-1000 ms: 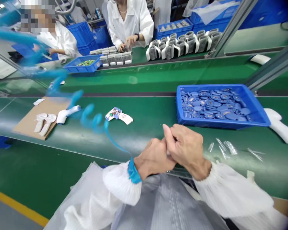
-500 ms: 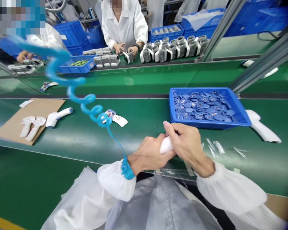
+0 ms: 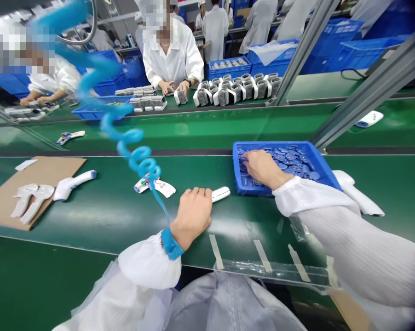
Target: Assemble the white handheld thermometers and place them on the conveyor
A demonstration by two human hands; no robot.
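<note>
My left hand rests on the green work surface, its fingers curled over a white handheld device housing. One rounded end of the housing sticks out to the right; the palm hides the rest. A blue band with a coiled blue cord is round my left wrist. My right hand reaches into a blue tray of blue oval plastic parts. Its fingers are bent down among the parts at the tray's left side, and what they pinch, if anything, cannot be made out.
Left of my hands lie an opened device half with circuitry, a white-and-blue device and cardboard with white shells. Another white housing touches the tray's right. Tape strips hold plastic film. Co-workers sit across the belt.
Both hands were together round the white housing. My left hand has lowered it to the table on the left; my right hand has let go and moved into the blue tray.
</note>
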